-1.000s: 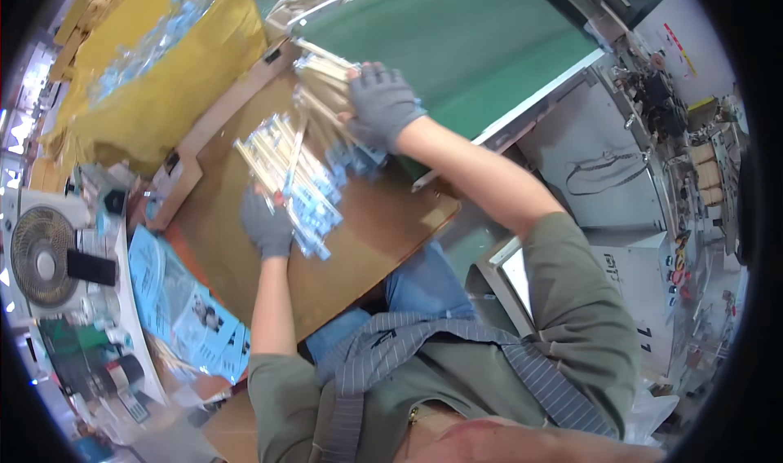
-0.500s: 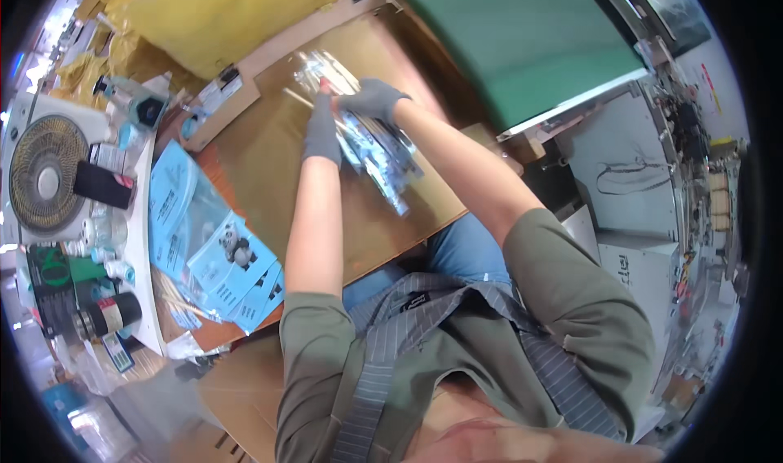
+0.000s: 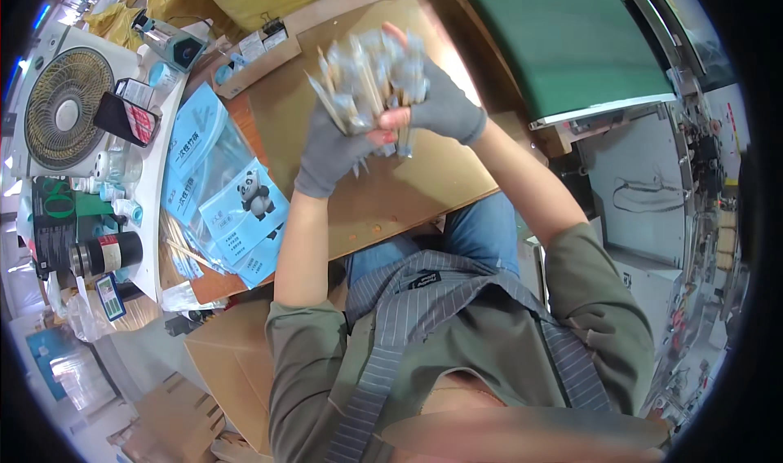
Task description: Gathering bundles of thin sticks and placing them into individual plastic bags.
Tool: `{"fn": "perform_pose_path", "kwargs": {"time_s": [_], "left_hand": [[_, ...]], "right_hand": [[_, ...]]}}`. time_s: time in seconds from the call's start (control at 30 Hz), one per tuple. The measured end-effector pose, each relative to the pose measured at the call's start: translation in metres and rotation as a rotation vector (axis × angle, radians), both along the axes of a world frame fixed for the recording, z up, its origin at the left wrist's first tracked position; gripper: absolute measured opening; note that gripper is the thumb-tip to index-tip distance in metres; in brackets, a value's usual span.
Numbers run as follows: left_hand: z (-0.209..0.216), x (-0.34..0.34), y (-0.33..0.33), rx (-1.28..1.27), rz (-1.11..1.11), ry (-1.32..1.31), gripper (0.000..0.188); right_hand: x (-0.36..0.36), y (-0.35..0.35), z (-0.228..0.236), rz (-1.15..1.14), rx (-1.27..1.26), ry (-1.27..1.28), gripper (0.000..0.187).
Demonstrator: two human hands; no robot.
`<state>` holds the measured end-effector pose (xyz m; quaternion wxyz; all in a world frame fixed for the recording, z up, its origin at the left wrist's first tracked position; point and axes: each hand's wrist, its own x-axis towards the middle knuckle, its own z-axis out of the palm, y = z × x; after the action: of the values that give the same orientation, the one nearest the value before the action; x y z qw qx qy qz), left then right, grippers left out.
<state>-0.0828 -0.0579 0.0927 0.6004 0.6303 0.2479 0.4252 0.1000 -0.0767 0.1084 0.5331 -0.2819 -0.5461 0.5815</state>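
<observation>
A thick bundle of wrapped chopsticks, pale sticks in clear and bluish film, is gathered between my two hands above the brown cardboard work surface. My left hand, in a grey glove with bare fingertips, grips the bundle from its lower left. Around its right side closes my right hand, gloved the same way, with the thumb across the front. The bundle is raised with its ends fanned unevenly, and motion blurs it. Some of my fingers are hidden behind it.
Blue plastic bags with a panda print lie at the left, near loose sticks. Beyond them stand a fan, a phone and a dark flask. A green conveyor belt runs at the upper right; yellow sacks sit behind.
The chopsticks, earlier partly spread on the cardboard, are now raised together between both hands. My hands have come nearer, and the view has shifted slightly.
</observation>
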Motion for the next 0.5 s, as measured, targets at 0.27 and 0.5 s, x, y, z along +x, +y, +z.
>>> {"fn": "perform_pose_path", "kwargs": {"time_s": [0.27,0.5], "left_hand": [[-0.007,-0.009,-0.054,0.042,-0.007,0.190,0.056],[-0.059,-0.008,-0.177,-0.628,-0.015,-0.178,0.056]], "right_hand": [[-0.038,-0.075,0.039,-0.075,-0.289,-0.158,0.070],[-0.035,-0.098,-0.017,0.433,-0.453,0.009,0.030]]}}
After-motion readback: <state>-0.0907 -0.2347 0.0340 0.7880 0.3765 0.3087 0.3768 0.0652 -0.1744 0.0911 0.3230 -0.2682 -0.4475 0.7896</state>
